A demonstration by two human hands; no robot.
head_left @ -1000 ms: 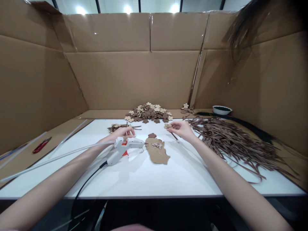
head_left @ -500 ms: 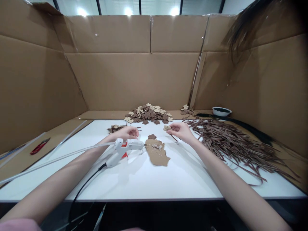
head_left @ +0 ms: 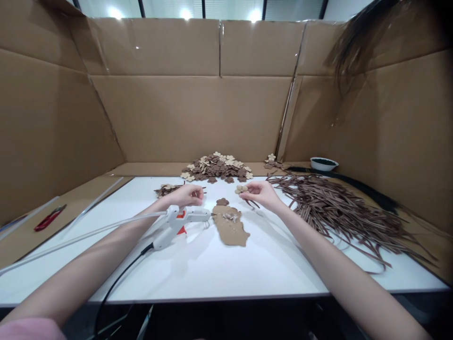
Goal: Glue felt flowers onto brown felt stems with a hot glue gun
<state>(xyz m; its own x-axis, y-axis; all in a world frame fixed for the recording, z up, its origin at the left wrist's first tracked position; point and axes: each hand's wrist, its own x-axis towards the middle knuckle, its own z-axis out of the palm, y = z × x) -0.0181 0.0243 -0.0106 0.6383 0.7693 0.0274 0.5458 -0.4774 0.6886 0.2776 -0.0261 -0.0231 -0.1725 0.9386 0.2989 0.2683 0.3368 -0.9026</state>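
Note:
Between the fingertips of my right hand (head_left: 264,194) is a beige flower (head_left: 241,189) with rounded petals, and dark brown strips (head_left: 252,203) hang below these fingers. My left hand (head_left: 191,194) has its fingers curled closed; whatever they may hold is hidden. It hovers beside a small heap of flowers with stems (head_left: 168,190). In front of it stands a white glue gun (head_left: 173,226), its nozzle over a torn piece of brown cardboard (head_left: 230,231) smeared with glue. A single brown flower (head_left: 222,202) lies at the cardboard's far edge.
A big pile of brown and beige flowers (head_left: 219,167) sits at the back. Many brown strips (head_left: 329,208) spread over the right side, near a white bowl (head_left: 323,164) with dark contents. Red-handled pliers (head_left: 50,218) lie at left. Cardboard walls (head_left: 191,113) enclose the table.
My right hand has shifted slightly left with the beige flower, and more of the brown strips below it shows. My left hand stays almost in place. The view has shifted a little.

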